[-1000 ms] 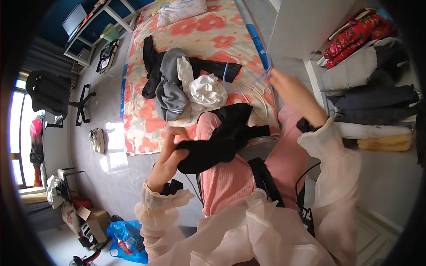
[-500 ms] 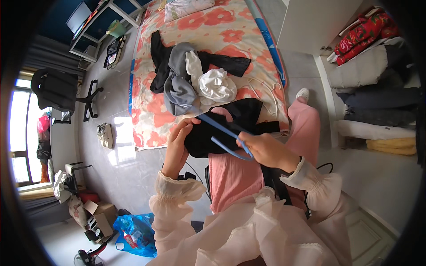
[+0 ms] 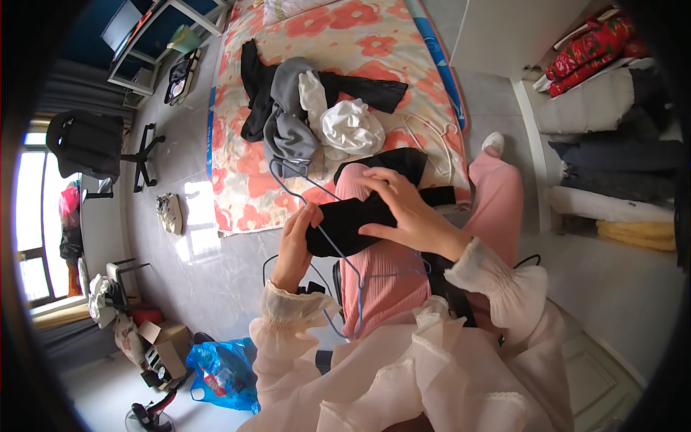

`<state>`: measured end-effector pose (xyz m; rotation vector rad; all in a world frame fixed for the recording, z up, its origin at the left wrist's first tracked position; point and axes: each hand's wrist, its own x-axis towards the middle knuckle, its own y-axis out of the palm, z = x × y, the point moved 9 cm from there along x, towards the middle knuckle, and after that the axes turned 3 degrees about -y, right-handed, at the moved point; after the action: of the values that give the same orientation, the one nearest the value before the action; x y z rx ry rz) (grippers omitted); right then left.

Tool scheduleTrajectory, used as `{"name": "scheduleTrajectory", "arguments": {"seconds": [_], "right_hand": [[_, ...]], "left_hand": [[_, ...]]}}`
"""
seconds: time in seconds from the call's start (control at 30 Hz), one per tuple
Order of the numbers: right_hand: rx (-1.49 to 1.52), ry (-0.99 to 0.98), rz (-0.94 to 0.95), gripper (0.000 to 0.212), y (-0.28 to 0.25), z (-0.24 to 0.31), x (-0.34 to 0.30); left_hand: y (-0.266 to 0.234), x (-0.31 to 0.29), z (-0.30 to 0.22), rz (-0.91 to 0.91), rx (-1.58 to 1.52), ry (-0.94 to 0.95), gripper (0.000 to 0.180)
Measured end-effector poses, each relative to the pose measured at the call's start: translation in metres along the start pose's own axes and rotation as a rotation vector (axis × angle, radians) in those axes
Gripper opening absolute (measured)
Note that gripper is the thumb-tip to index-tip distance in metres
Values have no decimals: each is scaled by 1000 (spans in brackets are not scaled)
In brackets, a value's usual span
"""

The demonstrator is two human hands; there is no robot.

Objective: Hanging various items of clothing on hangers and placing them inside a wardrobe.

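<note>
My left hand [image 3: 294,241] is closed, its fingers pinching a thin blue-grey hanger [image 3: 360,308] against a black garment [image 3: 342,227]. One end of the hanger reaches up over the bed, and its other end lies across my pink-trousered knee. Over the right part of the black cloth is my right hand [image 3: 417,219], fingers and thumb spread apart; whether it presses on the cloth I cannot tell. More black cloth [image 3: 403,164] extends beyond my right hand onto the bed's edge.
On the flowered bed [image 3: 245,205] lie a grey garment [image 3: 291,129], a white bundled garment [image 3: 353,128], black clothing [image 3: 367,90] and white hangers [image 3: 439,147]. A wardrobe with folded clothes [image 3: 604,158] stands at right. A blue plastic bag [image 3: 227,371] and office chair [image 3: 90,140] are at left.
My right hand has let go of the hanger and opened over the black cloth. The hanger has turned and now passes under my left fingers, extending toward my lap.
</note>
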<state>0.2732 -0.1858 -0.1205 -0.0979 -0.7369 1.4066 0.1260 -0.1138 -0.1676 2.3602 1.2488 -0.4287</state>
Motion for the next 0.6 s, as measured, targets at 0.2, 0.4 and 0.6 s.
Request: {"name": "scheduleTrajectory", "arguments": {"seconds": [0.2,0.4,0.6], "right_hand": [[535,352,401,53,68,-54,-23],[894,876,-157,65,38,-96,-49],[928,907,-296,61,4,-99,-51]], "left_hand": [[12,15,19,114,-36,-25,30],[7,6,28,-43,53,221,31],[17,-26,105,391,50,20,59]]}}
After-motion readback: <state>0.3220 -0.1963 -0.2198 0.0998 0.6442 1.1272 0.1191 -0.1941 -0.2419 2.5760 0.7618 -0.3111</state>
